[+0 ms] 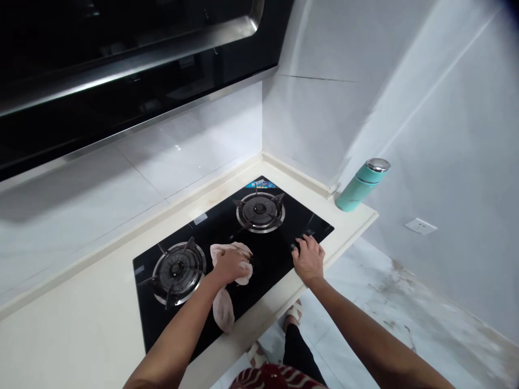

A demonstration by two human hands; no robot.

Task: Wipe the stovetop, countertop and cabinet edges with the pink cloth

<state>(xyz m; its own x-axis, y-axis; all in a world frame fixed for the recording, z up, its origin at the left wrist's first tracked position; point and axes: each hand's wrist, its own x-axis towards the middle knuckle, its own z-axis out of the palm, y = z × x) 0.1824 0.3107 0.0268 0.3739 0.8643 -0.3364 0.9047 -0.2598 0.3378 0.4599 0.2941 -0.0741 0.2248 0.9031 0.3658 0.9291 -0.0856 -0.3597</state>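
A pale pink cloth (224, 310) lies bunched on the black glass gas cooktop (270, 256), one end trailing toward the front edge. My left hand (232, 265) is closed on its upper part, pressing it to the glass between the two burners. At the cooktop's front right, my right hand (308, 258) rests with its fingers apart, close to a small dark control knob (294, 247). The left burner (178, 270) sits just left of the cloth. Beyond the hands is the right burner (260, 210).
A mint-green thermos flask (360, 186) stands at the right end of the cream countertop (77, 324). A black range hood (162, 81) overhangs the back. The wall has a socket (420, 226) at right. My feet are below the counter's front edge.
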